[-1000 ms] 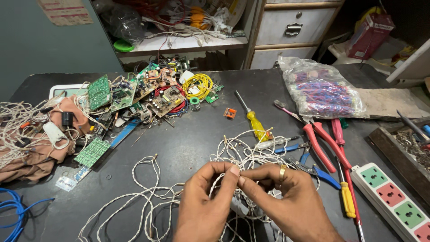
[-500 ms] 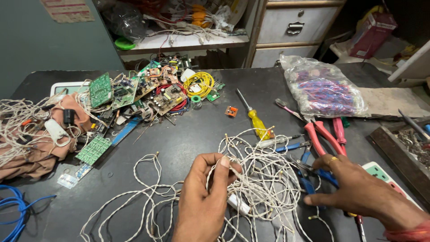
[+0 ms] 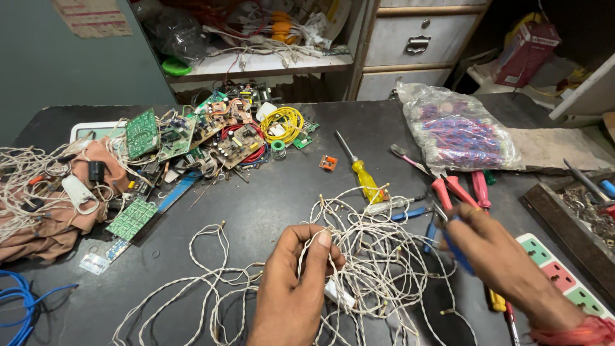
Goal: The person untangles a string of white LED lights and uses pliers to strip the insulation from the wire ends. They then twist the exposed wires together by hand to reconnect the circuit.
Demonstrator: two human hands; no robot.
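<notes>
My left hand [image 3: 296, 282] pinches a strand of the tangled white twisted wire [image 3: 371, 256] that lies heaped on the black table [image 3: 269, 192]. A small white plug piece [image 3: 338, 293] hangs from the wire beside that hand. My right hand [image 3: 496, 253] has reached to the right and closes around a blue-handled tool [image 3: 448, 234] lying among the hand tools. Red-handled pliers [image 3: 456, 189] lie just beyond its fingers.
A yellow-handled screwdriver [image 3: 364, 176] lies behind the wire. Circuit boards [image 3: 192, 131] and a yellow wire coil [image 3: 282, 122] are heaped at the back left. A plastic bag of coloured parts [image 3: 458, 131] sits back right, a white power strip [image 3: 564, 282] at right, blue cable [image 3: 19, 301] at lower left.
My right hand let go of the wire and moved right to the tools, where it now grips the blue-handled one. My left hand stays on the wire.
</notes>
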